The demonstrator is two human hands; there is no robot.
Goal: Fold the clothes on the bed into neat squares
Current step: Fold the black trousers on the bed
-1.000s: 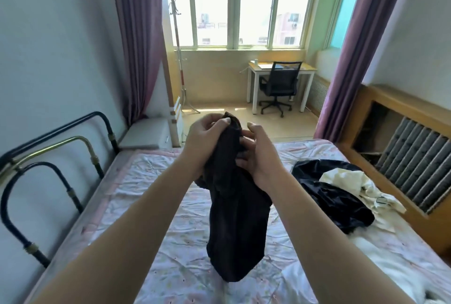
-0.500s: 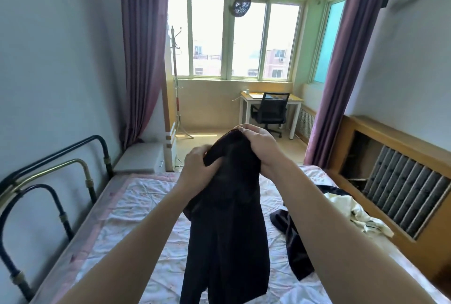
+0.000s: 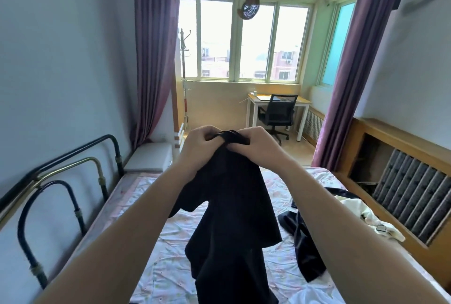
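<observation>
A black garment (image 3: pixel 229 218) hangs in the air above the bed (image 3: pixel 170 262), held up by its top edge. My left hand (image 3: pixel 199 145) grips that edge on the left and my right hand (image 3: pixel 258 143) grips it on the right, both with fingers curled round the cloth, close together. The garment's lower part drapes down toward the floral sheet. A second black garment (image 3: pixel 302 237) lies crumpled on the bed to the right, and a cream garment (image 3: pixel 361 215) lies beside it near the right edge.
A metal bed rail (image 3: pixel 73 181) runs along the left side by the wall. A wooden radiator cover (image 3: pixel 402 181) borders the bed on the right. Purple curtains (image 3: pixel 153 47) frame the far area with a desk and an office chair (image 3: pixel 277 113).
Both hands have raised the black garment higher and shifted to grip its top edge side by side; more of the cloth has unfurled and hangs longer. The view has tilted up.
</observation>
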